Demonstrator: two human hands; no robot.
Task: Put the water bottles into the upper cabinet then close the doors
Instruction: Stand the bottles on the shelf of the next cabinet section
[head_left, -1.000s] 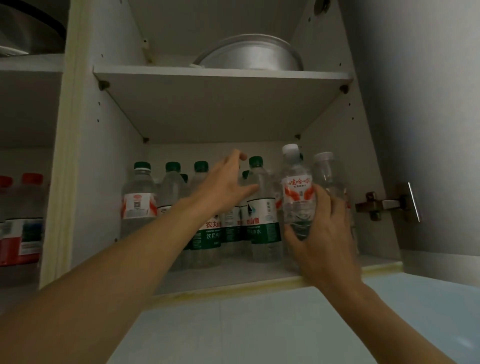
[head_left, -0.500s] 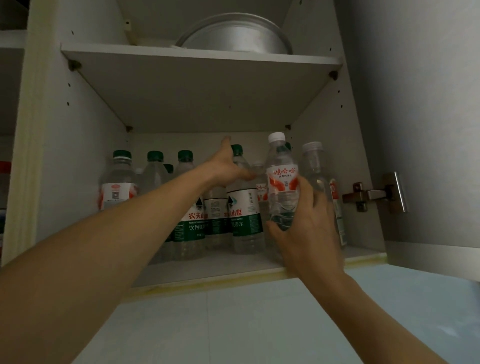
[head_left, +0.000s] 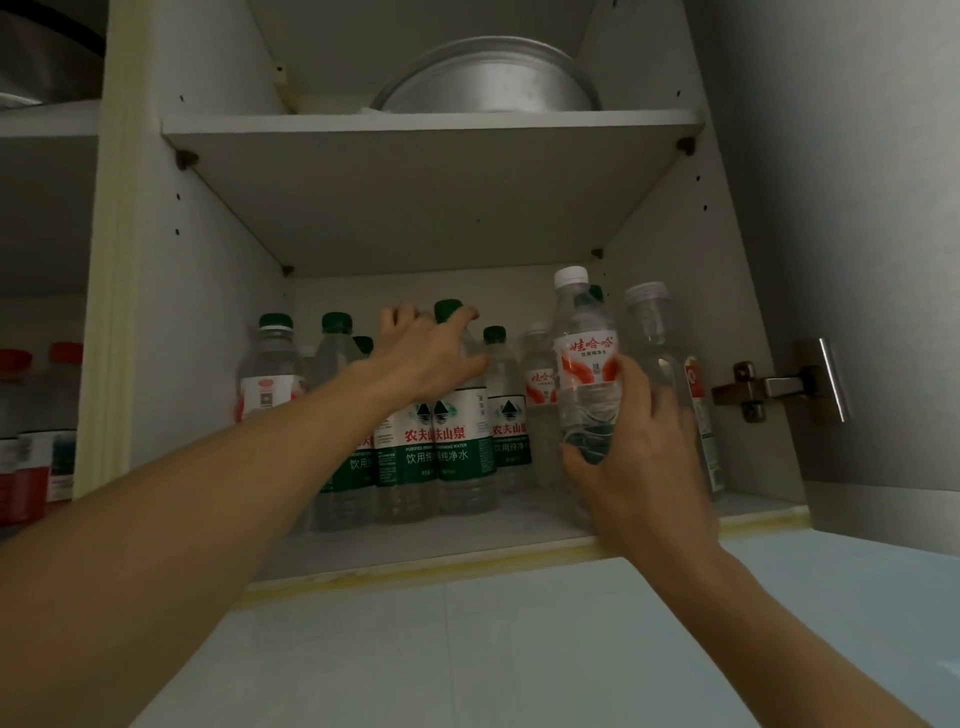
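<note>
My right hand (head_left: 641, 457) is wrapped around the lower half of a white-capped water bottle (head_left: 584, 364) with a red-and-white label, fingers (head_left: 670, 410) curled round its far side and thumb across the front. I hold it upright just above the front right part of the cabinet's lower shelf (head_left: 467, 545), close to the front edge. Just beside it, toward the right wall, stands a clear bottle (head_left: 657, 343) with a pale cap, and another red-labelled bottle (head_left: 537, 379) sits behind it toward the back.

My left hand (head_left: 421, 358) reaches deeper, over the middle of the shelf, its fingers loosely spread and resting on the shoulder of a green-capped bottle (head_left: 460, 431), the cap showing between thumb and forefinger. It is laid on the bottle rather than closed around it. More green-capped bottles (head_left: 335, 343) line the left and back of the shelf.

On the upper shelf (head_left: 431, 124) lies a metal basin (head_left: 488, 78). The right door (head_left: 857, 234) stands open on its hinge (head_left: 763, 387).
</note>
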